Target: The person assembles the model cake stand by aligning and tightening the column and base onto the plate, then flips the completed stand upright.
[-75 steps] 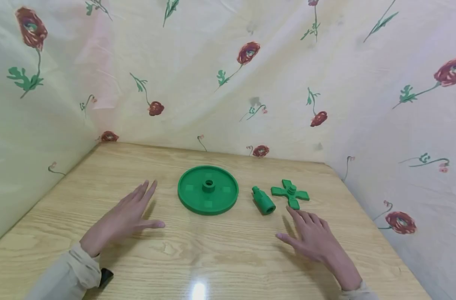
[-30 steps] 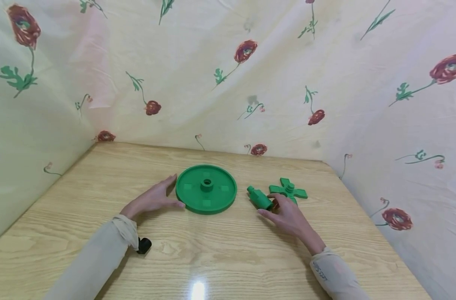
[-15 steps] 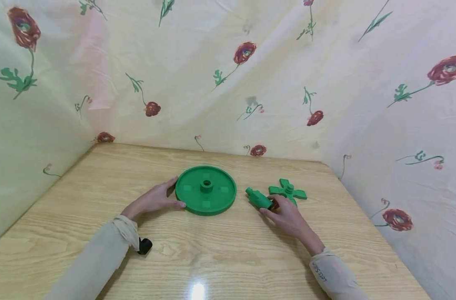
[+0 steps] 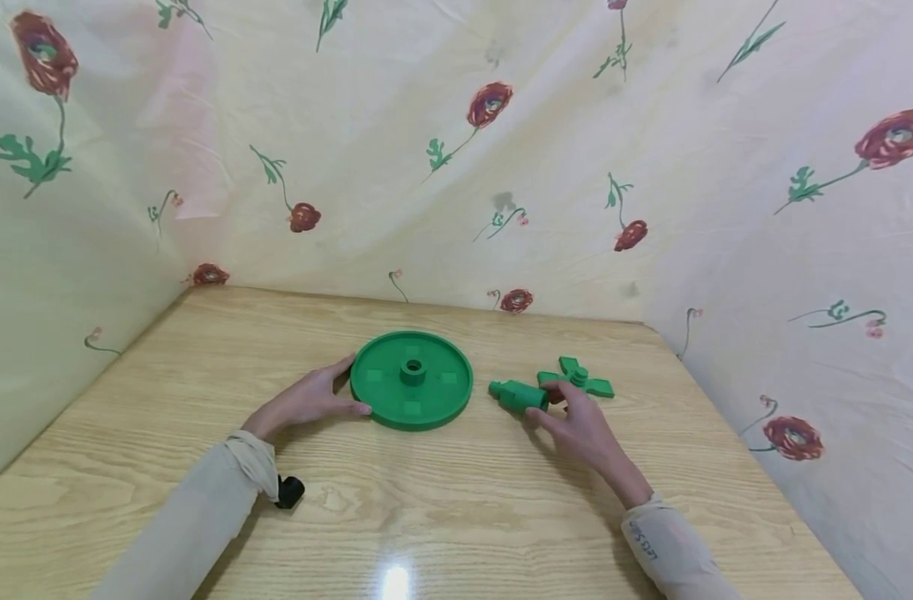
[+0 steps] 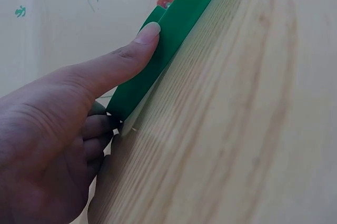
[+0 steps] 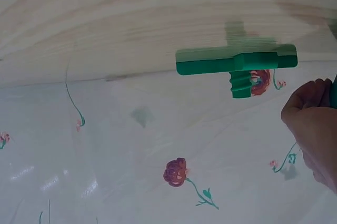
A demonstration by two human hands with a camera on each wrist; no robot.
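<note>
My left hand (image 4: pixel 302 402) holds a round green disc (image 4: pixel 384 398) by its left edge, thumb in front and fingers behind. The disc has a raised rim and a hollow central hub. In the left wrist view the thumb presses on the rim (image 5: pixel 176 29), while the other fingers are curled and partly hidden. My right hand (image 4: pixel 582 429) pinches the wide end of a green bottle-shaped part (image 4: pixel 518 396), its narrow neck pointing left. Just beyond that hand lies a green four-armed cross (image 4: pixel 600 387) with a threaded post (image 6: pixel 241 84); its near arm is hidden.
The wooden table (image 4: pixel 426 508) carries these parts. A patterned cloth (image 4: pixel 396 167) with red flowers rises behind it and along both sides. Near the left cuff sits a small black object (image 4: pixel 291 492).
Both hands moved inward: the left took the disc's edge, the right took the bottle-shaped part. In the last half second that part turned from slanted to nearly sideways; the disc stayed put.
</note>
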